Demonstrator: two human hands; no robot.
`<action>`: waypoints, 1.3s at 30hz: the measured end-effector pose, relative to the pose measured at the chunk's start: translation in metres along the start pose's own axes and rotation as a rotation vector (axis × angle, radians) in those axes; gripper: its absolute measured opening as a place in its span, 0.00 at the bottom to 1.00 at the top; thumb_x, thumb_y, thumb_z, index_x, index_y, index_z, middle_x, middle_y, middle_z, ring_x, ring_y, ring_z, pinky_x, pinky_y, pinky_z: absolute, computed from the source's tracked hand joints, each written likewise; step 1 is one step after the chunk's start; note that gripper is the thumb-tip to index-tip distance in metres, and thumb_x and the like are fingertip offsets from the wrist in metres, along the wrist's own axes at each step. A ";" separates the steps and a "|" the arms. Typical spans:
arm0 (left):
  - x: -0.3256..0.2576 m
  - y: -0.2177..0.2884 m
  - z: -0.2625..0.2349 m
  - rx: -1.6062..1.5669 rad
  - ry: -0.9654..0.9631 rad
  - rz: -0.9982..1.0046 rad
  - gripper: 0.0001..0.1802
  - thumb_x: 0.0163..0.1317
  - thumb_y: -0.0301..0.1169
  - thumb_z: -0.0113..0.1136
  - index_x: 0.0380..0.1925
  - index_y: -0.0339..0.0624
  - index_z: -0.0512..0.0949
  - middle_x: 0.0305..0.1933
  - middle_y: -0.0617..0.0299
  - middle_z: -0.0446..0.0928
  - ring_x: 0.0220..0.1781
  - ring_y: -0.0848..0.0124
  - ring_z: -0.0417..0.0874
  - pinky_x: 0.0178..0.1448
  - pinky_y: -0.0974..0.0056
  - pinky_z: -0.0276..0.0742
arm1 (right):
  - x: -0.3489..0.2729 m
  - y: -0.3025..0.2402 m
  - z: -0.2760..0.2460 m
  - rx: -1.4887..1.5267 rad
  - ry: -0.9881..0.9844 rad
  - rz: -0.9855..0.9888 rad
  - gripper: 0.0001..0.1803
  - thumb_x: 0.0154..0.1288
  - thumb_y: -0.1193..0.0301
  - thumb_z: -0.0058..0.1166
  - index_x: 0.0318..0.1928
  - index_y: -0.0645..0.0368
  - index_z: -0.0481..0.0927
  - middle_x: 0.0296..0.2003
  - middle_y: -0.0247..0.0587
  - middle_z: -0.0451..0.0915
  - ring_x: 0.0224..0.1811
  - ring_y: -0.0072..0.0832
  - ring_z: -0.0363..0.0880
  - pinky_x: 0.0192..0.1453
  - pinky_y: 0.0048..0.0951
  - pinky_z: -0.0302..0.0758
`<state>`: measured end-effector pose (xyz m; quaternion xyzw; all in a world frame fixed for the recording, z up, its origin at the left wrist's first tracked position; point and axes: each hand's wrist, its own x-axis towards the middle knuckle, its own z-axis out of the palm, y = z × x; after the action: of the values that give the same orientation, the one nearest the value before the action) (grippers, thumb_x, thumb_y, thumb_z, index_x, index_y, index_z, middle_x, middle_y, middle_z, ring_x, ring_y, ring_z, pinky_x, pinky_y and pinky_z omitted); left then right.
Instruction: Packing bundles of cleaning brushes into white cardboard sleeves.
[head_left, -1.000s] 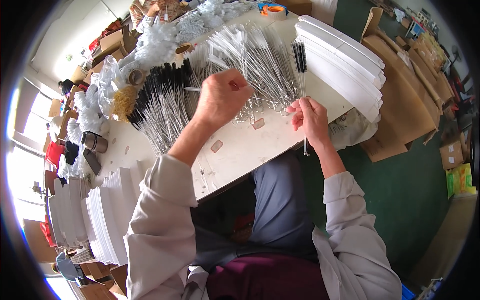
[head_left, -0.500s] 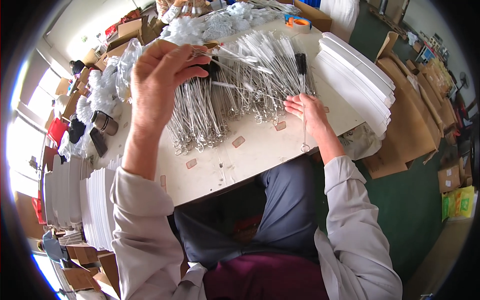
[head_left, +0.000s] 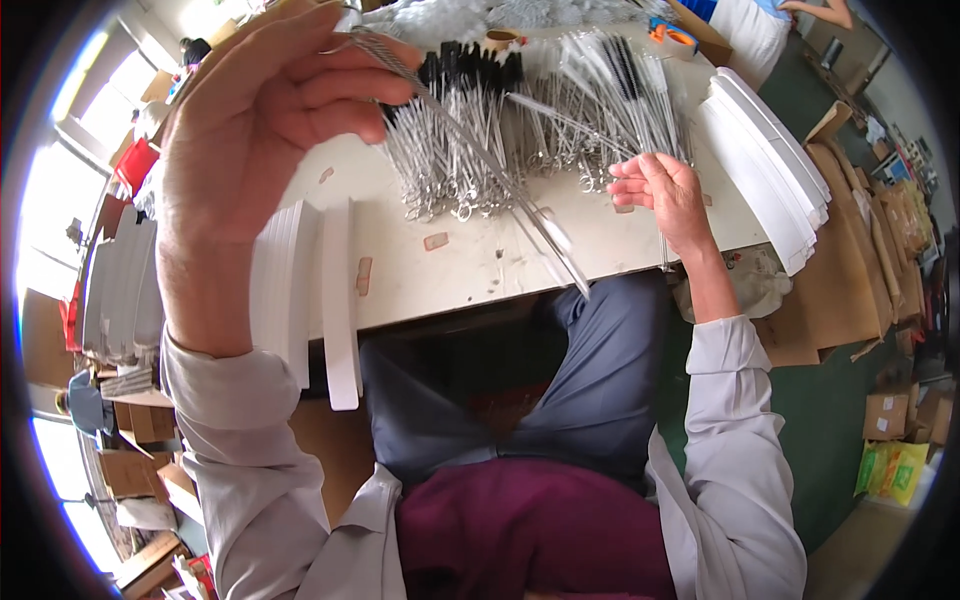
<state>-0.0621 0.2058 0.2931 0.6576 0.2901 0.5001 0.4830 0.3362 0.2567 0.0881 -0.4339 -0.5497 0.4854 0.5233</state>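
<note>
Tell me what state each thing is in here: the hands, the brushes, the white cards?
Left hand: raised, pinching a few thin wire brushes.
Right hand: resting on the table, fingers curled at the brush pile.
Brush pile: lying flat, spread in rows.
White cards: stacked at the table's right.
Tape roll: lying flat.

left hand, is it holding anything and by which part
The left hand pinches a thin wire brush near its upper end, between thumb and fingers; the rest slants down over the table.
</note>
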 end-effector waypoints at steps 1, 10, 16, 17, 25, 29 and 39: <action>-0.006 -0.004 0.004 0.085 0.026 0.032 0.17 0.80 0.33 0.49 0.58 0.29 0.74 0.55 0.27 0.81 0.48 0.52 0.87 0.44 0.57 0.82 | -0.006 -0.012 0.017 0.015 -0.092 -0.026 0.21 0.86 0.61 0.43 0.46 0.69 0.81 0.44 0.53 0.88 0.43 0.38 0.91 0.48 0.36 0.89; -0.041 -0.066 0.031 -0.161 0.073 -0.314 0.07 0.78 0.30 0.54 0.41 0.39 0.76 0.44 0.42 0.87 0.41 0.59 0.92 0.40 0.60 0.88 | -0.074 -0.012 0.115 0.497 -0.751 0.455 0.23 0.85 0.60 0.44 0.49 0.71 0.80 0.44 0.59 0.87 0.42 0.43 0.91 0.47 0.43 0.89; -0.074 -0.105 0.004 0.038 0.203 -0.357 0.08 0.76 0.31 0.59 0.38 0.38 0.75 0.38 0.51 0.86 0.40 0.64 0.91 0.40 0.62 0.88 | -0.102 0.012 0.119 0.453 -0.729 0.587 0.20 0.86 0.62 0.44 0.51 0.68 0.80 0.39 0.51 0.88 0.34 0.34 0.90 0.41 0.34 0.89; -0.077 -0.110 0.002 0.112 0.224 -0.346 0.08 0.76 0.30 0.59 0.38 0.38 0.75 0.38 0.52 0.86 0.41 0.65 0.91 0.40 0.62 0.88 | -0.104 0.013 0.118 0.423 -0.702 0.584 0.20 0.86 0.62 0.44 0.51 0.69 0.80 0.38 0.50 0.88 0.33 0.33 0.90 0.39 0.33 0.89; -0.106 -0.127 0.018 0.884 0.224 -0.041 0.09 0.70 0.26 0.65 0.34 0.37 0.74 0.28 0.57 0.81 0.28 0.73 0.83 0.33 0.63 0.78 | -0.119 0.010 0.126 0.195 -0.627 0.511 0.20 0.86 0.61 0.45 0.55 0.66 0.82 0.33 0.39 0.86 0.27 0.19 0.83 0.31 0.23 0.81; -0.114 -0.135 0.019 1.243 0.117 0.237 0.06 0.65 0.24 0.67 0.35 0.40 0.77 0.26 0.56 0.77 0.26 0.55 0.82 0.31 0.56 0.78 | -0.126 0.012 0.129 0.092 -0.601 0.480 0.21 0.86 0.60 0.46 0.56 0.65 0.83 0.31 0.34 0.84 0.24 0.16 0.78 0.28 0.20 0.76; -0.152 -0.149 0.042 1.297 -0.078 0.223 0.11 0.62 0.25 0.67 0.43 0.39 0.78 0.30 0.59 0.77 0.30 0.59 0.84 0.34 0.56 0.81 | -0.143 0.021 0.132 -0.059 -0.534 0.359 0.23 0.86 0.55 0.46 0.57 0.61 0.84 0.23 0.24 0.67 0.24 0.13 0.62 0.28 0.20 0.64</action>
<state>-0.0576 0.1146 0.0967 0.8591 0.4451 0.2465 -0.0558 0.2149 0.1085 0.0481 -0.3962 -0.5961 0.6505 0.2540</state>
